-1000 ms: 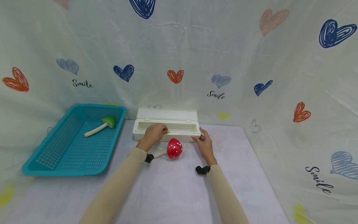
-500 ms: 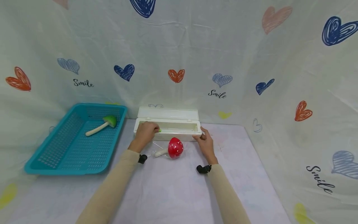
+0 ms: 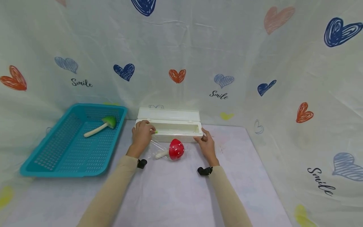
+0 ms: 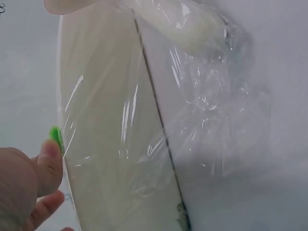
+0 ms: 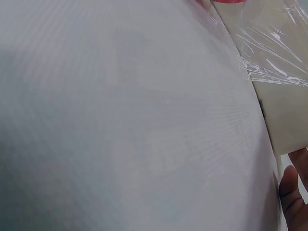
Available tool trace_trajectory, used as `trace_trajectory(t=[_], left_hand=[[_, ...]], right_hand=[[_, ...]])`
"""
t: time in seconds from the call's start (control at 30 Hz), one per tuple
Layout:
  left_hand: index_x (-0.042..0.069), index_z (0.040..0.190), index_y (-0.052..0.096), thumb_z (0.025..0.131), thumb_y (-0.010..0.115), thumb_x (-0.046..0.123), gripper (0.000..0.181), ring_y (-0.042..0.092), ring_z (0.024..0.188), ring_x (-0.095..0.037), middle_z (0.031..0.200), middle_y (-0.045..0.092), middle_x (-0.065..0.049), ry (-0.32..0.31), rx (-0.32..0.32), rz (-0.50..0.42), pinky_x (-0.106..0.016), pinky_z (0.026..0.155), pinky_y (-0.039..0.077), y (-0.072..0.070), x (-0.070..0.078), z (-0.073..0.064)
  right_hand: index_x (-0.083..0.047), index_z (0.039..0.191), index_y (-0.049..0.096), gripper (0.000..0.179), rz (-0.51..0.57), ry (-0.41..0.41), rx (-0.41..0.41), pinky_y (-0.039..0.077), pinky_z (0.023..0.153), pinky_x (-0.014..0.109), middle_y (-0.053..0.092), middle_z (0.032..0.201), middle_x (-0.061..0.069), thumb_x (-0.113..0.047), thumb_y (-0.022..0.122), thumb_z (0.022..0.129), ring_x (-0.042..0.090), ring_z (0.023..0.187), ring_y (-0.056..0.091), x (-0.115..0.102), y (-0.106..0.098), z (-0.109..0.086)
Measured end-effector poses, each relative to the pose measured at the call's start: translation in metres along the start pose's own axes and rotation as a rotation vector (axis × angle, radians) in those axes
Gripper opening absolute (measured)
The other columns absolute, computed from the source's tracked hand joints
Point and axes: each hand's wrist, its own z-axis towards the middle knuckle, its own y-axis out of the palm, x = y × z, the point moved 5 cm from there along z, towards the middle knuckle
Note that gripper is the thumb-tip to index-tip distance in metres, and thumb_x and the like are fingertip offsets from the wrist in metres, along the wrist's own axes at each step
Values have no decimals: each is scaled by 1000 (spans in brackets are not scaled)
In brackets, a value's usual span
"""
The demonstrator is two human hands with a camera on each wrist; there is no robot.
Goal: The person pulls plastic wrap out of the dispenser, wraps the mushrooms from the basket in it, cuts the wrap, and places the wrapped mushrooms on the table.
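A long white cling film dispenser (image 3: 191,139) stands at the back of the table, its lid (image 3: 170,114) raised. Thumb and fingers of my left hand (image 3: 142,135) pinch a small green slide cutter (image 4: 56,134) on the dispenser's front rim, near the left end. My right hand (image 3: 208,146) grips the right end, thumb at the front face. Clear film (image 4: 207,103) hangs down the front and lies around a toy mushroom with a white-spotted red cap (image 3: 176,149) and pale stem. In the right wrist view only some fingers (image 5: 289,185) show at the dispenser's end.
To the left is a turquoise plastic basket (image 3: 63,174) with a green-capped toy mushroom (image 3: 109,121) inside. A pale cloth (image 3: 170,195) covers the table. Behind and to the right hangs a sheet (image 3: 195,47) printed with hearts.
My left hand has moved left along the dispenser's front rim with the green slide cutter. My right hand keeps its grip on the right end, and the red mushroom lies in the same spot.
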Motion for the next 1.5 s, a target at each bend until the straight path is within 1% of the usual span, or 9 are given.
trace_trajectory(t=[0.23,0.47,0.63,0.7,0.77,0.93,1.1,1.33,1.5], left_hand=[[10,105,79,98,70,18,15,48,133,-47,142,56,-19,-59,20,-6,-64,99,45,-4,-5,-3],[8,105,79,97,71,16,13,61,117,-45,133,64,-19,-27,45,-16,-63,95,47,-7,-8,-5],[8,105,78,97,70,13,12,67,112,-39,120,73,-16,-13,8,-31,-72,106,38,-6,-8,-6],[8,104,77,97,70,13,12,68,111,-37,115,75,-14,-7,8,-37,-74,108,34,-6,-8,-5],[9,104,77,97,70,14,11,69,109,-37,112,76,-13,1,11,-34,-73,106,36,-5,-7,-4],[9,104,78,98,70,17,13,64,109,-41,121,71,-17,17,32,-4,-64,94,47,-4,-4,-4],[7,100,79,97,72,15,11,59,109,-43,123,65,-21,11,85,1,-57,86,50,-6,-6,-4],[-2,99,77,96,70,5,10,54,113,-50,126,59,-28,8,91,-71,-58,93,49,-9,-14,-6],[-6,100,75,97,68,2,11,51,115,-54,130,54,-32,5,81,-114,-57,95,48,-14,-18,-7]], right_hand=[[-21,152,47,70,-29,-13,-2,54,100,55,64,139,18,-42,76,92,33,125,66,-3,3,-1],[-17,154,46,68,-110,-90,-6,56,95,54,59,147,18,-36,74,96,37,121,66,-12,3,-3],[-10,146,58,56,-240,-228,-52,44,110,61,33,162,29,-29,74,96,44,148,38,-29,9,-3],[-8,138,65,48,-268,-275,-69,36,117,61,27,164,32,-28,75,96,46,153,27,-34,13,0],[-7,131,70,41,-295,-296,-78,31,120,59,26,164,33,-26,75,95,46,154,26,-38,16,2],[-5,118,77,32,-318,-285,-58,37,117,56,32,160,33,-22,79,90,47,148,37,-43,15,3],[-5,118,78,34,-306,-275,-67,40,115,55,32,160,32,-24,79,89,48,145,41,-48,15,4],[-8,121,77,37,-328,-227,-94,40,115,52,30,162,29,-29,78,90,45,146,40,-44,14,9],[-7,118,78,34,-327,-249,-68,42,113,54,33,160,31,-25,79,89,47,143,43,-48,12,8]])
